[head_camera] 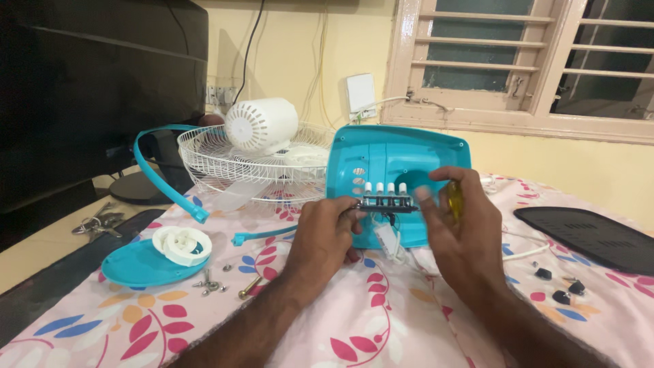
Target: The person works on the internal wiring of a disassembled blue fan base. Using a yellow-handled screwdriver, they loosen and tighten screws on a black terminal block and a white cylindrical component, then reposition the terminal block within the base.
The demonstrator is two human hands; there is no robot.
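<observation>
Left hand (325, 228) and right hand (458, 228) grip one switch block (388, 200) bearing four white buttons (385, 187).

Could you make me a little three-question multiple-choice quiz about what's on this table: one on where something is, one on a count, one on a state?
1. Where do the loose screws lie?
A. beside the teal round cover
B. on the window sill
C. on the black tray

2. How many white buttons does the switch block show?
A. two
B. four
C. six

3. How does the right hand stand?
A. flat and empty
B. out of view
C. holding a yellow-handled tool

Answers: A, they rest right of the cover; B, four white caps stand in a row; C, the handle shows between its fingers.
</observation>
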